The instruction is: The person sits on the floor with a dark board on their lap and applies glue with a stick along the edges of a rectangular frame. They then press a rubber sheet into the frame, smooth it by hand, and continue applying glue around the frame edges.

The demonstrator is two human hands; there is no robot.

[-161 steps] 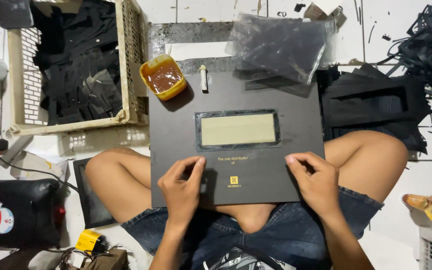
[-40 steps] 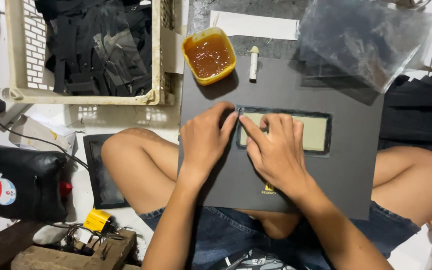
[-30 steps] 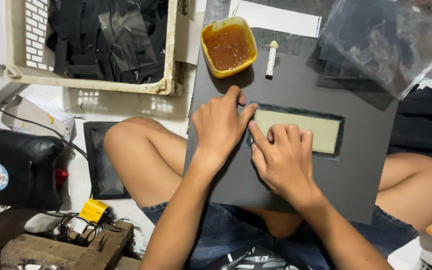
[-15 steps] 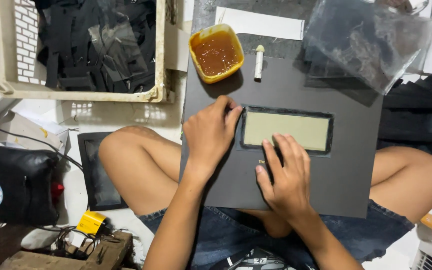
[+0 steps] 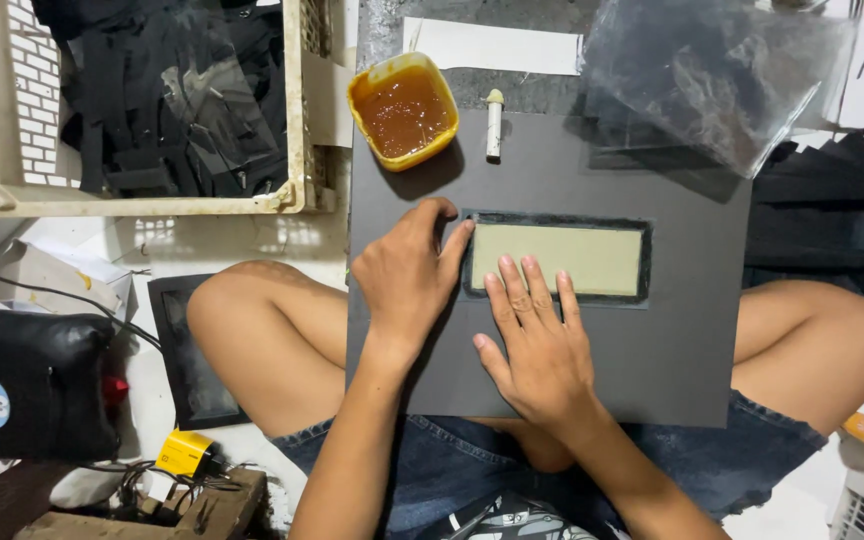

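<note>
A large dark grey board (image 5: 692, 340) lies across my lap, with a beige rectangular panel (image 5: 592, 258) framed in black near its middle. My left hand (image 5: 407, 275) rests flat on the board, fingertips at the panel's left edge. My right hand (image 5: 537, 350) presses flat just below, its fingers reaching onto the panel's lower left part. Neither hand holds anything. A yellow tub of brown glue (image 5: 404, 108) sits at the board's top left, and a small white stick (image 5: 494, 125) lies beside it.
A cream plastic crate (image 5: 292, 110) full of black scraps stands at the upper left. A clear plastic bag over black sheets (image 5: 712, 70) lies at the upper right. A black bag (image 5: 27, 385), cables and a small yellow device (image 5: 184, 452) sit at the left.
Both hands slid from the board's lower edge up to the framed panel. Over the last second my right hand has moved along the panel's left and lower border; the left hand stays beside it.
</note>
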